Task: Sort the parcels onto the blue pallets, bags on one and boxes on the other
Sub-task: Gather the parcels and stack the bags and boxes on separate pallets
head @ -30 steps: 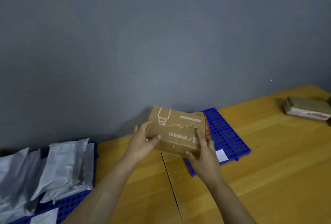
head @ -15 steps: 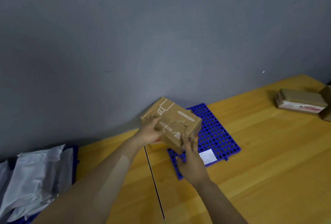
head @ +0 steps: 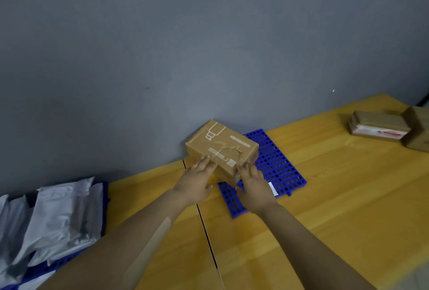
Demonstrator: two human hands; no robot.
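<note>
The cardboard box (head: 221,148) blocked the back left corner of the right blue pallet (head: 278,169), tight against the grey wall (head: 209,46). The pallet's right half lay open, as did the table (head: 336,197) toward two parcels (head: 380,126) at its far right edge. Bags (head: 58,215) crowded the left pallet (head: 105,197).

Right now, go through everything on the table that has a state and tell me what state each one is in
Cardboard box: closed, top torn, resting at the far left corner of the right blue pallet.
Left hand: fingers flat against the box's near side.
Right hand: fingers at the box's near corner.
Grey bags: sealed, heaped on the left blue pallet.
Taped parcels: closed, unsorted on the table.
</note>
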